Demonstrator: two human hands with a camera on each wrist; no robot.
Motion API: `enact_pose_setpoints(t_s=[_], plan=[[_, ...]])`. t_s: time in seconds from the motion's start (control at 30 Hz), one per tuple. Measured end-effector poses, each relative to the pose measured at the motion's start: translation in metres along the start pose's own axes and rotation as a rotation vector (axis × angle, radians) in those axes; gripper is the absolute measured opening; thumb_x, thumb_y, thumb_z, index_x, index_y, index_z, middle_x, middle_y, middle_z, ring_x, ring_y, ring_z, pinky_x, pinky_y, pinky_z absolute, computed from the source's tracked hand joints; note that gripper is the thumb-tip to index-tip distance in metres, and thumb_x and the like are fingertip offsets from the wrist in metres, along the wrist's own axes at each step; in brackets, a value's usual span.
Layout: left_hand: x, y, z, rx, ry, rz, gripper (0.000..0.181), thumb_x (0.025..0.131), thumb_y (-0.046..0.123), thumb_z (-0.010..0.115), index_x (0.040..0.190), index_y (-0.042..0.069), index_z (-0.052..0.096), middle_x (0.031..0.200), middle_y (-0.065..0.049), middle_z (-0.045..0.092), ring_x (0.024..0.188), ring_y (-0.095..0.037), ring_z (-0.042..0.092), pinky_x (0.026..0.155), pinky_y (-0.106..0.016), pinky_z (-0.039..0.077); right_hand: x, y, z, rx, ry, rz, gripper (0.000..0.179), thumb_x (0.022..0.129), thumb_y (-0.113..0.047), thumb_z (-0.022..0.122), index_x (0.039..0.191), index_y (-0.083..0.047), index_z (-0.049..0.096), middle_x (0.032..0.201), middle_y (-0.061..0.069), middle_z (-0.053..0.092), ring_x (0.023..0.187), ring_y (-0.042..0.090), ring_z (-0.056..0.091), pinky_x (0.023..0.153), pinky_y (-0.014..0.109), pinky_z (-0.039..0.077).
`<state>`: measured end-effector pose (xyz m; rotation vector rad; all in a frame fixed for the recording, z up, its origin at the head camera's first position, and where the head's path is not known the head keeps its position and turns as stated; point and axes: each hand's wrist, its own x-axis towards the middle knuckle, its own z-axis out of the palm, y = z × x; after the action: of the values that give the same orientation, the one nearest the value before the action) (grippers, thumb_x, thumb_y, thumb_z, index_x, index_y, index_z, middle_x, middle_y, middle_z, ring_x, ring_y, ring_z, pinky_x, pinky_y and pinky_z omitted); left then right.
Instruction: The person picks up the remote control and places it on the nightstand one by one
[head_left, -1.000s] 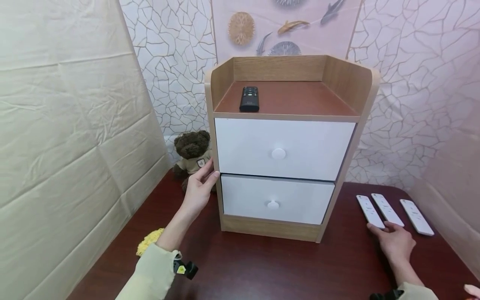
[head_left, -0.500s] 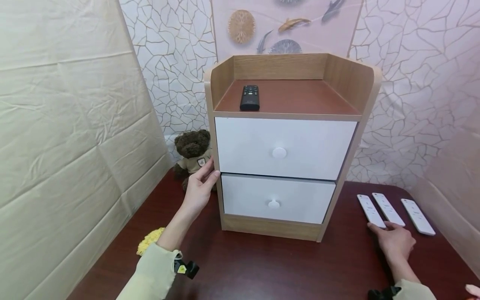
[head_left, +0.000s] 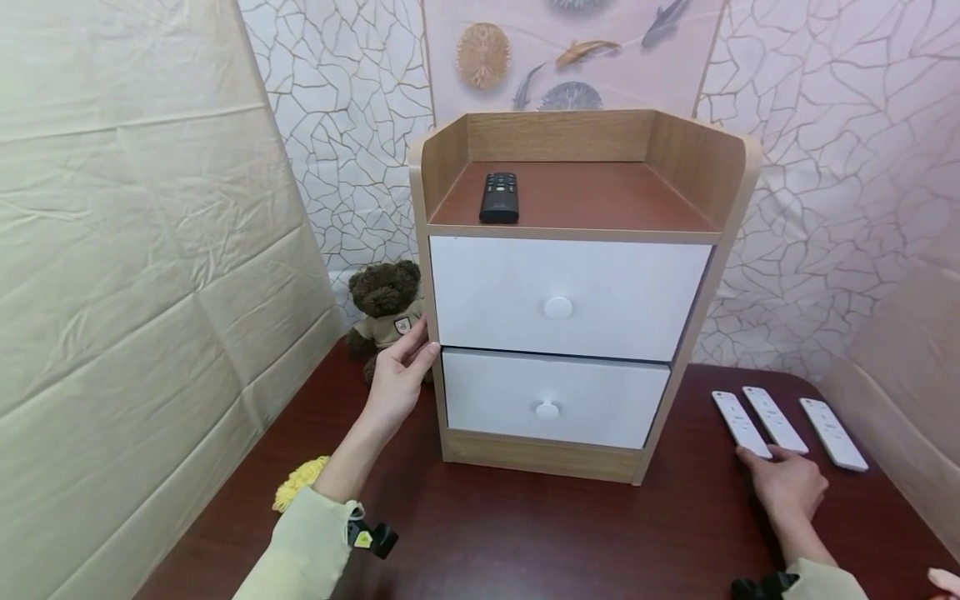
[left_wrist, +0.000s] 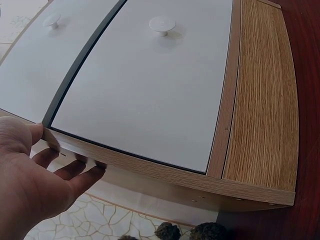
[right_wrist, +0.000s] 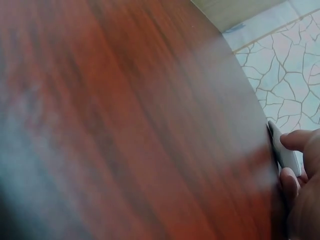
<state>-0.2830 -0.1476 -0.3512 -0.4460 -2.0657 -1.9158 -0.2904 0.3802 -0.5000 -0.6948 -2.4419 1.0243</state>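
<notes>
My left hand point(head_left: 395, 387) grips the left edge of a small wooden cabinet point(head_left: 543, 458) with two white drawers. Its thumb lies on the front edge while the other fingers lie along the side panel, as the left wrist view shows. Both the upper drawer point(head_left: 495, 292) and the lower drawer point(head_left: 487, 396) are pushed in. On the right of the table, my right hand point(head_left: 791, 485) pinches the near end of a white remote control point(head_left: 741, 423) between thumb and fingers. In the right wrist view, that remote point(right_wrist: 286, 152) shows edge-on. The other white remotes point(head_left: 775, 419) point(head_left: 833, 434) lie beside it.
A black remote point(head_left: 499, 198) lies on the cabinet's top shelf. Behind the cabinet's left side sits a brown teddy bear point(head_left: 384, 292). Something yellow and yarn-like point(head_left: 300, 483) is by the left forearm. At the lower right edge a pink thing point(head_left: 945, 581) is partly visible.
The right wrist has shifted very slightly to the left, its fingers still at the same remote. The left hand, cabinet and drawers show no visible change.
</notes>
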Motion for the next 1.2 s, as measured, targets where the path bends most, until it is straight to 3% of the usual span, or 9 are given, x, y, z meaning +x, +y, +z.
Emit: enact_pose_setpoints(t_s=[0.33,0.53,0.6,0.67,0.73,0.77,0.8,0.93,1.2], plan=[[0.0,0.001,-0.001,0.008,-0.01,-0.011,0.057,0.108,0.012,0.056,0.159,0.004,0.034,0.162,-0.014,0.035,0.147,-0.026,0.036,0.117,-0.042,0.035,-0.005,0.005,-0.003,0.097,0.08,-0.032,0.056,0.09,-0.025,0.075,0.122,0.019,0.062,0.122,0.043,0.056,0.116,0.062,0.038,0.102,0.062,0.027],[0.0,0.001,-0.003,0.006,-0.01,-0.007,0.057,0.108,0.013,0.056,0.159,0.004,0.034,0.162,-0.013,0.035,0.147,-0.025,0.036,0.117,-0.042,0.035,-0.01,0.0,-0.008,0.18,0.122,0.026,0.056,0.09,-0.026,0.074,0.126,0.016,0.063,0.125,0.045,0.053,0.121,0.062,0.036,0.106,0.061,0.026],[0.0,0.0,-0.003,0.004,-0.009,-0.004,0.057,0.107,0.012,0.057,0.159,0.004,0.034,0.162,-0.013,0.035,0.147,-0.026,0.037,0.117,-0.042,0.035,-0.011,0.0,-0.011,0.238,0.134,0.062,0.059,0.09,-0.029,0.075,0.127,0.015,0.064,0.099,0.03,0.07,0.123,0.056,0.039,0.11,0.057,0.026],[0.0,0.0,-0.002,0.0,-0.01,-0.004,0.057,0.108,0.012,0.057,0.159,0.004,0.034,0.162,-0.013,0.035,0.147,-0.025,0.037,0.117,-0.042,0.035,-0.012,0.001,-0.015,0.331,0.143,0.111,0.045,0.089,-0.031,0.078,0.115,0.005,0.075,0.07,0.004,0.072,0.116,0.031,0.055,0.11,0.041,0.03],[0.0,0.0,-0.002,-0.004,-0.01,-0.004,0.057,0.108,0.012,0.057,0.159,0.004,0.034,0.162,-0.013,0.036,0.147,-0.025,0.037,0.117,-0.041,0.035,-0.013,0.002,-0.021,0.454,0.141,0.16,0.02,0.088,-0.031,0.081,0.097,-0.014,0.08,0.052,-0.02,0.061,0.091,0.003,0.063,0.099,0.02,0.034],[0.0,0.0,-0.002,-0.004,-0.011,-0.005,0.057,0.108,0.012,0.057,0.159,0.004,0.034,0.162,-0.013,0.036,0.147,-0.025,0.037,0.117,-0.041,0.035,-0.014,0.002,-0.024,0.541,0.135,0.186,0.008,0.087,-0.029,0.082,0.089,-0.022,0.078,0.048,-0.026,0.056,0.074,-0.008,0.062,0.093,0.012,0.036],[0.0,0.0,-0.002,-0.003,-0.011,-0.007,0.057,0.108,0.012,0.057,0.159,0.004,0.034,0.162,-0.013,0.036,0.147,-0.025,0.037,0.117,-0.041,0.035,-0.015,0.002,-0.027,0.621,0.133,0.212,0.01,0.086,-0.026,0.084,0.082,-0.029,0.075,0.049,-0.021,0.06,0.062,-0.014,0.058,0.082,0.007,0.038],[0.0,0.0,-0.002,-0.006,-0.011,-0.007,0.057,0.108,0.012,0.056,0.159,0.005,0.035,0.161,-0.012,0.037,0.146,-0.025,0.039,0.116,-0.041,0.036,-0.02,-0.003,-0.037,0.927,0.128,0.279,0.025,0.084,-0.009,0.084,0.071,-0.028,0.073,0.055,-0.008,0.067,0.051,0.0,0.066,0.055,0.008,0.047],[0.0,0.0,-0.002,-0.008,-0.015,-0.004,0.057,0.108,0.012,0.056,0.159,0.005,0.034,0.161,-0.012,0.036,0.146,-0.024,0.039,0.116,-0.04,0.036,-0.027,-0.023,-0.054,1.255,0.181,0.273,0.02,0.081,0.011,0.08,0.08,-0.009,0.081,0.068,0.001,0.071,0.056,0.009,0.071,0.056,0.017,0.056]])
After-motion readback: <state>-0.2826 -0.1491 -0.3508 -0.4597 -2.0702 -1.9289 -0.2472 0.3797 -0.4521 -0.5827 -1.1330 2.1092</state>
